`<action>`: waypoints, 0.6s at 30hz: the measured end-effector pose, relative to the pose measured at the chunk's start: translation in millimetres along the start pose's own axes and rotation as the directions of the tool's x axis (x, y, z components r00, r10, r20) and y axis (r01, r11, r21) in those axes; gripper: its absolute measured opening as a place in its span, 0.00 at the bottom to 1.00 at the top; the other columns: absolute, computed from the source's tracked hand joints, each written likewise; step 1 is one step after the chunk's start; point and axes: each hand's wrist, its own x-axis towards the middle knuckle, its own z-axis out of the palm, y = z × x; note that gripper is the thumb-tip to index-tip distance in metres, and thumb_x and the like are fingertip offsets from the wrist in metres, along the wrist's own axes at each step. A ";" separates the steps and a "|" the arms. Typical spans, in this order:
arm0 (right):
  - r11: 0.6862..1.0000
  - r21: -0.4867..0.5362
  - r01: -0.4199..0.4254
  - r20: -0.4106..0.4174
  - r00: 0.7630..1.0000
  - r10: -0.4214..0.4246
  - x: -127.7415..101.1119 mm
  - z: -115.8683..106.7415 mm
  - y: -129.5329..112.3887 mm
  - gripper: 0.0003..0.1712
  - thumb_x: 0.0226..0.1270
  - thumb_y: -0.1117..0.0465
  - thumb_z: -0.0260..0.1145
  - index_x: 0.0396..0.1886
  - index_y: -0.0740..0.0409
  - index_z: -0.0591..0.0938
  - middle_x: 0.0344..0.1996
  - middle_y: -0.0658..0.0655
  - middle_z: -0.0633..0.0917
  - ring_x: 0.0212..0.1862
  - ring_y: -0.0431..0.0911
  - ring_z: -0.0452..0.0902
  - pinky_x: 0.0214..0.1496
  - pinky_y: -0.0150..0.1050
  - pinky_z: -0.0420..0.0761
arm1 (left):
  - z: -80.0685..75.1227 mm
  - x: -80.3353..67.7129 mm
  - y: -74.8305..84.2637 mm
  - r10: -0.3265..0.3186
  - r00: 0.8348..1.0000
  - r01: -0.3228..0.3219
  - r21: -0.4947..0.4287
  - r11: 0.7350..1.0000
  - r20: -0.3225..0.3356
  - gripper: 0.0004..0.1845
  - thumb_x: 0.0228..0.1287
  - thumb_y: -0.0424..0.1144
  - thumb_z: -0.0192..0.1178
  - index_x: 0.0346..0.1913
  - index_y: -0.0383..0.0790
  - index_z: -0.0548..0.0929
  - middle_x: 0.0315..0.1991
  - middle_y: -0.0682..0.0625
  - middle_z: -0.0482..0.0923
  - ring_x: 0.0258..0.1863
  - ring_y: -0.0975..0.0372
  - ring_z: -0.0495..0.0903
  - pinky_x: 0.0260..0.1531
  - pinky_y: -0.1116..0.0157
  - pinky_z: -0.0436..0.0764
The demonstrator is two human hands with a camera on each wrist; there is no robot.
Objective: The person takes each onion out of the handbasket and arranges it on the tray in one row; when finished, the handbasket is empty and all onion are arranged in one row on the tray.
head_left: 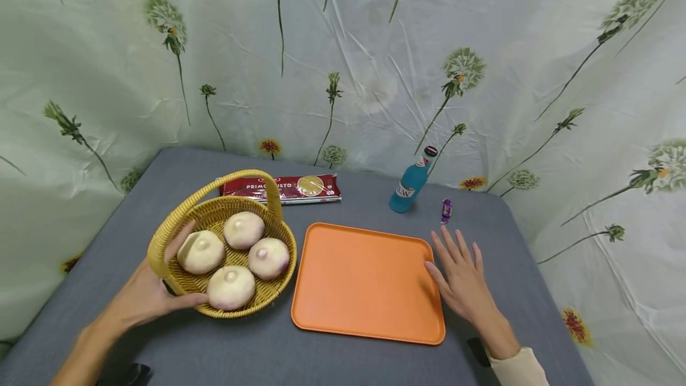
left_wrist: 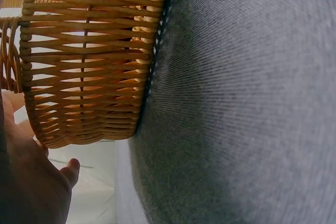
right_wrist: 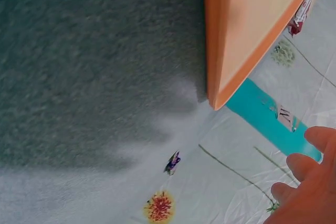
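Though gripped at the left side by the left hand [head_left: 152, 290], fingers wrapped round, better lifted by the handle [head_left: 273, 195]: a seemingly light, stiff wicker basket [head_left: 217, 210] on the counter [head_left: 252, 356].
Inside, four pale round objects [head_left: 231, 287], apt to roll if tipped; rightward, a shallow orange tray [head_left: 367, 285], then the right hand [head_left: 460, 276], fingers spread.

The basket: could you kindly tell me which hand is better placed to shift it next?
The left hand, I would say: it is right at the basket's left side, whereas the right hand is by the tray's right edge, farther off.
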 end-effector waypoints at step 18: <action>0.998 0.010 0.062 0.034 0.997 -0.063 19.0 5.2 -35.4 0.38 0.75 0.43 0.57 0.79 0.48 0.60 0.80 0.56 0.56 0.80 0.61 0.43 0.76 0.65 0.39 | 6.6 1.9 -2.9 0.075 0.996 -0.075 0.005 0.997 -0.040 0.76 0.14 0.42 0.90 0.77 0.34 0.58 0.70 0.27 0.61 0.74 0.72 0.51 0.67 0.82 0.47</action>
